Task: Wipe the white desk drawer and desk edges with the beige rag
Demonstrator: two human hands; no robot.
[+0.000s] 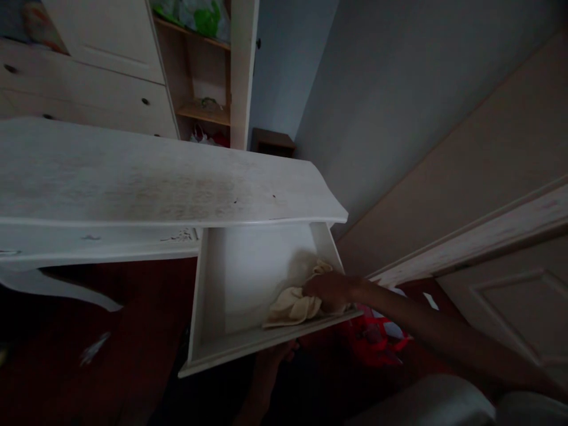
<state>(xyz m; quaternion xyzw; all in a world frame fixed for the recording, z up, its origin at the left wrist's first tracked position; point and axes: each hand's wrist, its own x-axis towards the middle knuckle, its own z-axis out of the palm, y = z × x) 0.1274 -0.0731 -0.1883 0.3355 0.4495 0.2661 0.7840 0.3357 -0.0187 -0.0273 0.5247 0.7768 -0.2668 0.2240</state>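
Observation:
A white drawer (261,260) is pulled out from a white table (186,171) with a stained, scuffed top. Inside its front right corner, my right hand (328,290) grips a cream cloth (293,306) that lies bunched against the drawer's bottom and front wall. The fingers are partly covered by the cloth's folds. Below the drawer's front panel is my left hand (281,350), close to its underside. Only part of that hand shows in the dark, and its fingers are mostly hidden by the panel.
A white cupboard (110,83) with an open door (244,71) stands behind the table, bags on its shelves. On the right are a wall and a panelled door (523,296). A red bag (377,337) sits on the dark red floor (119,331), right of the drawer.

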